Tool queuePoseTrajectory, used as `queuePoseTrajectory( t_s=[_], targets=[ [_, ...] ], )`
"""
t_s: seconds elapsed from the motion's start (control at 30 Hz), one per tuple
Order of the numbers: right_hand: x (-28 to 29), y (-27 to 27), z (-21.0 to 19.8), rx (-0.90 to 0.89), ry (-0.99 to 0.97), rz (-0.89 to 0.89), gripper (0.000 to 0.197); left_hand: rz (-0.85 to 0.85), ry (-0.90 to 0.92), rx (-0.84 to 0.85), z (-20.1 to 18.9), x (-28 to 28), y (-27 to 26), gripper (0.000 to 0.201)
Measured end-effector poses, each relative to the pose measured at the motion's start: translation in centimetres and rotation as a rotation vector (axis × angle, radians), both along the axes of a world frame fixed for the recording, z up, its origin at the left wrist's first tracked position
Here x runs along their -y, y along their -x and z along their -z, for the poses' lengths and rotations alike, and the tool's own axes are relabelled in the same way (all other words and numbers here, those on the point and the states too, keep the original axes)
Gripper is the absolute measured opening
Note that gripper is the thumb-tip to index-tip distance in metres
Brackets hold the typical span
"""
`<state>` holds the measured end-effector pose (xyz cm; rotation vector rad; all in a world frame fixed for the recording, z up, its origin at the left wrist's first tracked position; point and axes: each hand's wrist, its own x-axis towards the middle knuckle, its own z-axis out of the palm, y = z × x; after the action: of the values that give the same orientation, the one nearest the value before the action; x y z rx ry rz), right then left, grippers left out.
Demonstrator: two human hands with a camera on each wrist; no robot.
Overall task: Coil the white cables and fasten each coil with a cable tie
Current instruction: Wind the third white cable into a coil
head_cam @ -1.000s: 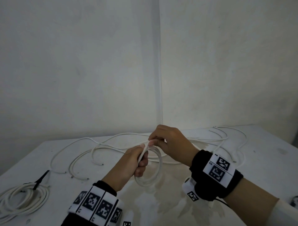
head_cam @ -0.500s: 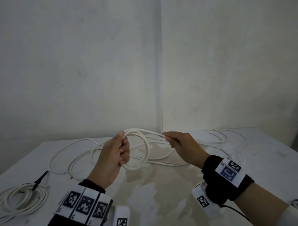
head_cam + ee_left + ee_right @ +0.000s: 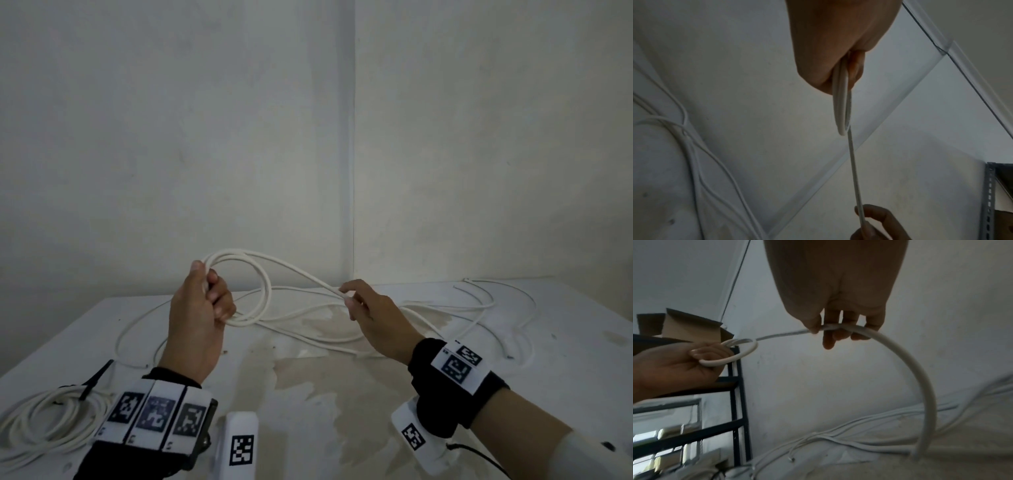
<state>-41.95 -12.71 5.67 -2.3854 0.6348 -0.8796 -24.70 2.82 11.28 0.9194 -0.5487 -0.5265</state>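
My left hand (image 3: 202,301) grips a small coil of white cable (image 3: 262,291), held upright above the table; the left wrist view shows the coil (image 3: 840,104) edge-on between thumb and fingers. From the coil a strand runs right to my right hand (image 3: 356,301), which pinches the cable (image 3: 900,353) between thumb and fingers. Past that hand the cable arcs down to the table. A finished coil (image 3: 44,418) with a black cable tie (image 3: 94,378) lies at the table's near left.
Several loose white cables (image 3: 479,308) sprawl over the back and right of the white table (image 3: 342,394). Two walls meet in a corner behind it. A dark metal shelf (image 3: 735,402) with a cardboard box (image 3: 686,326) stands to the left.
My hands were together at the coil a second ago. They have since drawn apart, the left lifting the coil up and left, the right sliding right along the cable.
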Motion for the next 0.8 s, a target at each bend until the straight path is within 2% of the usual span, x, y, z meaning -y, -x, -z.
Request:
queuePoseTrajectory(
  t_s=[0.13,0.3,0.37,0.47,0.53,0.57,0.67,0.8],
  targets=[
    [-1.4,-0.8,0.6,-0.019,0.373,0.016,0.024,-0.048,0.004,0.018,0.0,0.2,-0.3,0.036],
    [-3.6,-1.7,1.4,-0.065,0.719,-0.031,0.022,-0.070,-0.006,0.043,-0.2,0.9,0.1,0.036],
    [-4.5,-1.9,1.6,-0.099,0.818,-0.052,0.006,-0.076,-0.015,0.068,-0.2,1.4,0.4,0.036],
    [-6.1,-2.3,1.6,-0.074,0.864,-0.053,0.020,-0.094,-0.048,0.142,0.2,2.0,1.1,0.036],
    [-6.9,-2.3,0.9,-0.048,0.870,-0.001,0.010,-0.118,-0.056,0.194,0.5,2.1,1.2,0.036],
    [-7.2,-2.3,0.7,-0.053,0.873,0.027,0.011,-0.131,-0.061,0.203,0.5,2.0,1.1,0.036],
    [-7.4,-2.1,0.8,-0.163,0.868,0.122,0.031,-0.154,-0.067,0.205,0.5,2.0,0.8,0.036],
    [-6.8,-1.7,1.1,-0.244,0.780,0.216,0.037,-0.177,-0.102,0.231,0.7,1.7,1.0,0.036]
  ],
)
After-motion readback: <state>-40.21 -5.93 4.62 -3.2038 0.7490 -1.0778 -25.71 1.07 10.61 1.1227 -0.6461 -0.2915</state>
